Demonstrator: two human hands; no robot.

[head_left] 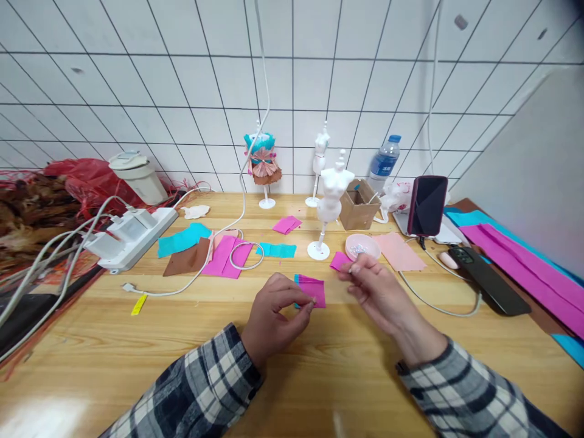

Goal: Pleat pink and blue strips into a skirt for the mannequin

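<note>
A small folded magenta crepe-paper piece (319,293) with a teal edge lies in the middle of the table. My left hand (279,313) is closed in a pinch over its lower part; a tiny pale speck shows at the fingertips, too small to name. Thumb and forefinger of my right hand (381,298) are pressed together around something I cannot make out. Just beyond that hand sits a shallow pink dish (375,243) with small shiny bits in it. A second magenta piece (338,261) lies beside the dish, partly behind my right fingers.
White mini dress forms (331,198) (321,149) stand behind, another (263,159) dressed in ruffled paper. Teal (276,250), brown (185,260) and peach (402,250) paper lie around. A cardboard box (360,210), bottle (384,164), phones (427,205) (490,280), cable (182,291) and power strip (137,237) surround them.
</note>
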